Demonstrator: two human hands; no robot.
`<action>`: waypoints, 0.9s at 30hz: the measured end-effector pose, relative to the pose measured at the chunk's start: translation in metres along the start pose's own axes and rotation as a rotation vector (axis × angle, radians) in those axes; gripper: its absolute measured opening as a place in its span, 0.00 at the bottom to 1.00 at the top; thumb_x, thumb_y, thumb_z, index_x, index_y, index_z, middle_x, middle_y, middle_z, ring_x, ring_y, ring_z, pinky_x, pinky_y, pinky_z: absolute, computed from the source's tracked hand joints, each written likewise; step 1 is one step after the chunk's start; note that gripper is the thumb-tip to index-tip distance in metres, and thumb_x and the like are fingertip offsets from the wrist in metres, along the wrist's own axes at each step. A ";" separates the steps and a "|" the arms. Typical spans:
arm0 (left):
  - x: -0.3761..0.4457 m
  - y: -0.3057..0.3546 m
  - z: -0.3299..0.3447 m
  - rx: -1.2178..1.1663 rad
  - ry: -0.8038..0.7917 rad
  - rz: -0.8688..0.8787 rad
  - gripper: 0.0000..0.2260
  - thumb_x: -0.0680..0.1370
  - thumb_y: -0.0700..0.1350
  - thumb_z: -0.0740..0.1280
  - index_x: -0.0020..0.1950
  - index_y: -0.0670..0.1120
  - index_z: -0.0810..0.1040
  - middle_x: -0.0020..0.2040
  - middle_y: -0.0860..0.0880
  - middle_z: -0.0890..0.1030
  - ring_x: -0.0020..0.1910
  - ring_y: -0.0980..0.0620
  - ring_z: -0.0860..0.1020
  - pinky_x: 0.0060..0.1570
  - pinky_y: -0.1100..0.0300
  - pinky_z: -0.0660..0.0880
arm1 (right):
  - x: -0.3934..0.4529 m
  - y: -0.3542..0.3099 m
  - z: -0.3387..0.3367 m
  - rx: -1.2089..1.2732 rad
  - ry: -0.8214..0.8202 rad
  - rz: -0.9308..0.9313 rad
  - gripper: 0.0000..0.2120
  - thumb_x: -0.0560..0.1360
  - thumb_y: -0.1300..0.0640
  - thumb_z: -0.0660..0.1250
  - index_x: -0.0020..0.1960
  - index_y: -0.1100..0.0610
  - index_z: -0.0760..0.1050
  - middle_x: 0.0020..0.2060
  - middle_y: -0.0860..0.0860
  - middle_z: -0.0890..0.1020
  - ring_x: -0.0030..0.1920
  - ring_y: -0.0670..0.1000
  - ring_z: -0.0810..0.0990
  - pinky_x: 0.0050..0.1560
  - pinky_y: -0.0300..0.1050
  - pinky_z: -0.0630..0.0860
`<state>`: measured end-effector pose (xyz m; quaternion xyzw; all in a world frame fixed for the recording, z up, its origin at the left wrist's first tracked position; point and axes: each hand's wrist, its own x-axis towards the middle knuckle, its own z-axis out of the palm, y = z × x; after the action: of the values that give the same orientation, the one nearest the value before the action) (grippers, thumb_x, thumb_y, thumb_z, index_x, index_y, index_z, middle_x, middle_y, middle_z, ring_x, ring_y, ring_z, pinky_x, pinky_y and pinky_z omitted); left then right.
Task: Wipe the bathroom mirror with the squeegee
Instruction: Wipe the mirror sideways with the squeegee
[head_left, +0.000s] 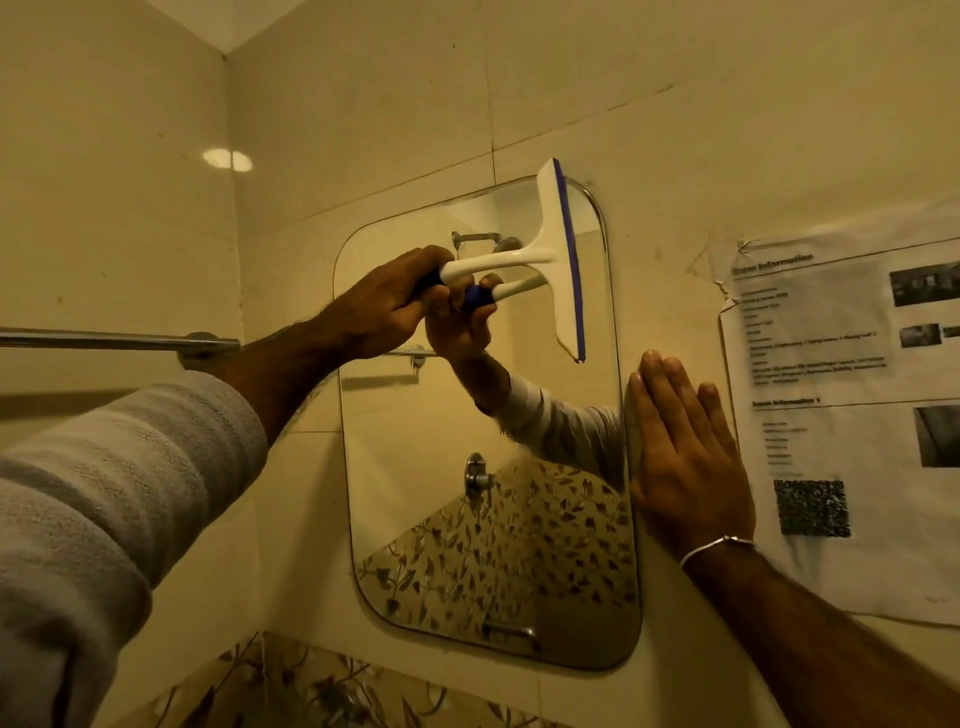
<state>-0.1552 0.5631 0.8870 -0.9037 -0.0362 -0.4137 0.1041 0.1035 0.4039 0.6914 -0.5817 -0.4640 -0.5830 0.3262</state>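
While gripped by the left hand (387, 301), white squeegee (558, 260), blue-edged; right hand (685, 457) flat.

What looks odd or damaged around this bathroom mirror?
The white printed paper sheet taped to the wall right of the rounded frameless mirror is wrinkled, and its upper left corner is torn and crumpled. Otherwise nothing stands out: the left hand grips the white and blue squeegee, and the right hand rests flat at the mirror's edge.
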 end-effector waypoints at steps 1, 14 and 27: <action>-0.003 -0.003 -0.002 -0.006 -0.006 -0.005 0.10 0.79 0.46 0.59 0.60 0.53 0.68 0.50 0.46 0.75 0.46 0.45 0.76 0.49 0.44 0.79 | 0.000 0.000 0.000 0.004 0.000 0.003 0.36 0.72 0.62 0.63 0.78 0.64 0.57 0.78 0.62 0.59 0.79 0.60 0.55 0.79 0.57 0.49; -0.052 -0.039 -0.031 0.078 -0.047 -0.117 0.09 0.78 0.46 0.58 0.53 0.61 0.66 0.41 0.60 0.73 0.40 0.64 0.72 0.39 0.69 0.69 | 0.002 -0.003 -0.005 0.012 -0.004 0.016 0.30 0.75 0.59 0.52 0.76 0.67 0.62 0.77 0.63 0.61 0.78 0.62 0.58 0.79 0.57 0.49; -0.092 -0.078 -0.075 0.297 -0.119 -0.280 0.07 0.81 0.42 0.61 0.57 0.50 0.67 0.44 0.49 0.72 0.39 0.54 0.70 0.39 0.62 0.67 | 0.002 -0.002 -0.006 0.024 -0.014 0.009 0.32 0.74 0.59 0.54 0.77 0.66 0.60 0.78 0.63 0.60 0.79 0.61 0.56 0.80 0.55 0.45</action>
<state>-0.2825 0.6243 0.8777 -0.8873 -0.2283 -0.3603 0.1755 0.0989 0.3993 0.6938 -0.5841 -0.4704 -0.5718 0.3325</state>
